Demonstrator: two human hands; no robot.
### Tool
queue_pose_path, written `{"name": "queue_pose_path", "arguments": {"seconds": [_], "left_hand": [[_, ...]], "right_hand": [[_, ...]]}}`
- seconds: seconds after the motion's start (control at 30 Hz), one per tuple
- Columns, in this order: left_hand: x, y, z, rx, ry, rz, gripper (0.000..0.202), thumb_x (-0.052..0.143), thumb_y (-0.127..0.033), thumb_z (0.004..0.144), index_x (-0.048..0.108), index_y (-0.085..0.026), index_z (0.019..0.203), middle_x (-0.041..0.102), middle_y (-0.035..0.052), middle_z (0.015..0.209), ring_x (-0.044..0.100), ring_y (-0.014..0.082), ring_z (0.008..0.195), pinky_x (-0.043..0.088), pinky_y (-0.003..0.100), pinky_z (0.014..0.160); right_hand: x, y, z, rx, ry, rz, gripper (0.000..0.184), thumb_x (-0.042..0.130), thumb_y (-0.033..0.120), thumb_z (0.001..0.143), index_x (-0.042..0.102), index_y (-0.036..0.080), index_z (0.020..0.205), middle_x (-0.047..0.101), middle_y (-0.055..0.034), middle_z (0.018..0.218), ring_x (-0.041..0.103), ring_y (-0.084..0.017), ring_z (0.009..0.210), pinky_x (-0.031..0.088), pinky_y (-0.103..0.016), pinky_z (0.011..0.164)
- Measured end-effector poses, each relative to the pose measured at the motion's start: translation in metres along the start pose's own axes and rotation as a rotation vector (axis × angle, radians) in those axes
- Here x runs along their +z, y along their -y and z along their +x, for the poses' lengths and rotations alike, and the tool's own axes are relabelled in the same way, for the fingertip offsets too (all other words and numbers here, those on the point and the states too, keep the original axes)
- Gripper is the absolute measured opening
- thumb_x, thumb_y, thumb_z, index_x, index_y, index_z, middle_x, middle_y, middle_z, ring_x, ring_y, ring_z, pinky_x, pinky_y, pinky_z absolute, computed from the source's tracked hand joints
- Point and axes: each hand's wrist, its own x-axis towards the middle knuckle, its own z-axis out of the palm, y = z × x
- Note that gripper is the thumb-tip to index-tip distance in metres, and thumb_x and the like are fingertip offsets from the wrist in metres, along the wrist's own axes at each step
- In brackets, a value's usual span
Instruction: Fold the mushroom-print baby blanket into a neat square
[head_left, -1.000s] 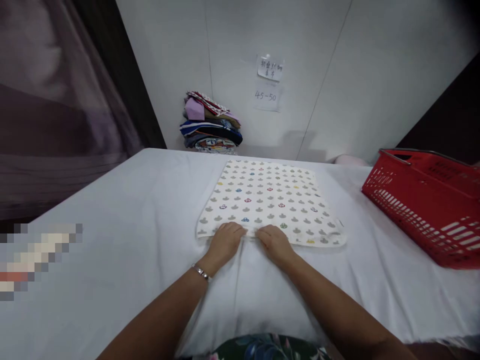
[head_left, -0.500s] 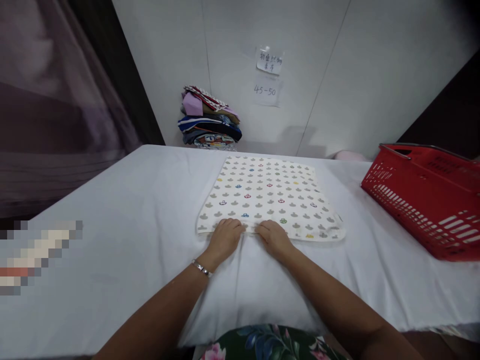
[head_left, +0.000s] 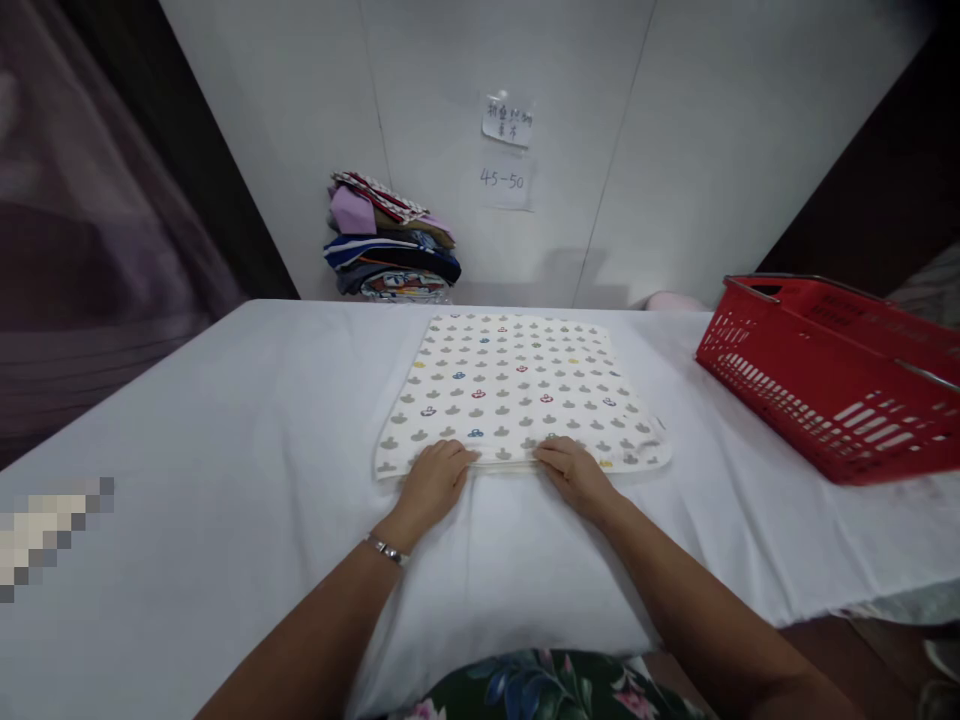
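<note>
Hands at the near hem of the cloth

Closest in, both forearms reach out over the white sheet [head_left: 225, 420], with one bracelet [head_left: 386, 549] on the left wrist. Left hand [head_left: 433, 480] and right hand [head_left: 574, 472] sit side by side on the near edge of the cloth [head_left: 517, 385], knuckles up and fingers curled onto the hem. Whether the fingertips are tucked under and pinching it or only pressing it flat, I cannot tell from here. The cloth lies flat near the middle of the table, a cream square printed with small grey and coloured shapes, its far edge towards the wall.

To handle this edge well, I'd say both hands want the same hold and the same height, with all the layers of the hem caught together. They should move in step so the corners stay square and the sheet underneath does not drag.

The count: two hands, one cloth. Off to the right, well apart, is one red basket [head_left: 825, 380], tilted. At the back left is one stack of folded clothes [head_left: 390, 240] against the wall. Above it are two paper notes, one upper [head_left: 508, 120] and one lower [head_left: 504, 182].
</note>
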Motion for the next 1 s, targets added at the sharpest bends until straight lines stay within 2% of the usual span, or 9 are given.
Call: {"name": "queue_pose_path", "arguments": {"seconds": [0.2, 0.3, 0.43, 0.6, 0.73, 1.0], "left_hand": [[0.001, 0.002, 0.001, -0.001, -0.021, -0.015, 0.028, 0.045, -0.008, 0.082, 0.063, -0.021, 0.098, 0.061, 0.0041, 0.091, 0.055, 0.0177, 0.086, 0.043, 0.033, 0.076], [0.002, 0.002, 0.001, 0.002, -0.025, -0.008, 0.029, 0.045, -0.007, 0.081, 0.063, -0.022, 0.099, 0.061, 0.0039, 0.089, 0.055, 0.0179, 0.085, 0.043, 0.033, 0.075], [0.002, 0.003, 0.001, 0.005, -0.014, -0.011, 0.028, 0.046, -0.007, 0.081, 0.064, -0.021, 0.098, 0.061, 0.0039, 0.089, 0.054, 0.0180, 0.084, 0.043, 0.033, 0.073], [0.003, 0.005, 0.001, -0.004, -0.008, -0.013, 0.028, 0.046, -0.008, 0.083, 0.064, -0.022, 0.099, 0.061, 0.0035, 0.090, 0.054, 0.0176, 0.084, 0.043, 0.033, 0.074], [0.004, 0.005, 0.001, -0.005, -0.009, -0.008, 0.026, 0.047, -0.009, 0.083, 0.065, -0.021, 0.098, 0.062, 0.0038, 0.090, 0.054, 0.0180, 0.084, 0.044, 0.033, 0.075], [0.005, 0.006, 0.001, -0.036, -0.033, -0.032, 0.028, 0.044, -0.013, 0.086, 0.064, -0.022, 0.102, 0.062, 0.0034, 0.091, 0.056, 0.0176, 0.084, 0.045, 0.033, 0.075]], "right_hand": [[-0.004, -0.002, 0.014, 0.017, -0.058, -0.218, 0.025, 0.044, 0.020, 0.092, 0.069, 0.023, 0.094, 0.064, -0.0053, 0.085, 0.053, -0.018, 0.080, 0.042, -0.031, 0.071], [-0.004, -0.007, 0.022, -0.013, -0.098, -0.284, 0.026, 0.043, 0.021, 0.092, 0.069, 0.022, 0.093, 0.065, -0.0056, 0.087, 0.053, -0.019, 0.082, 0.040, -0.031, 0.072], [0.001, -0.014, 0.015, -0.090, -0.019, -0.272, 0.025, 0.043, 0.020, 0.092, 0.068, 0.022, 0.093, 0.065, -0.0049, 0.087, 0.053, -0.018, 0.082, 0.039, -0.030, 0.072], [0.004, -0.014, 0.002, -0.092, 0.049, -0.244, 0.026, 0.043, 0.014, 0.091, 0.067, 0.023, 0.097, 0.064, -0.0050, 0.092, 0.052, -0.018, 0.085, 0.039, -0.031, 0.074], [0.000, -0.008, 0.001, -0.078, 0.092, -0.238, 0.027, 0.043, 0.011, 0.088, 0.066, 0.021, 0.100, 0.062, -0.0060, 0.094, 0.050, -0.019, 0.087, 0.039, -0.031, 0.075], [-0.014, 0.000, 0.000, -0.088, 0.164, -0.206, 0.024, 0.043, 0.015, 0.090, 0.063, 0.019, 0.103, 0.060, -0.0071, 0.097, 0.049, -0.019, 0.087, 0.038, -0.031, 0.076]]}}
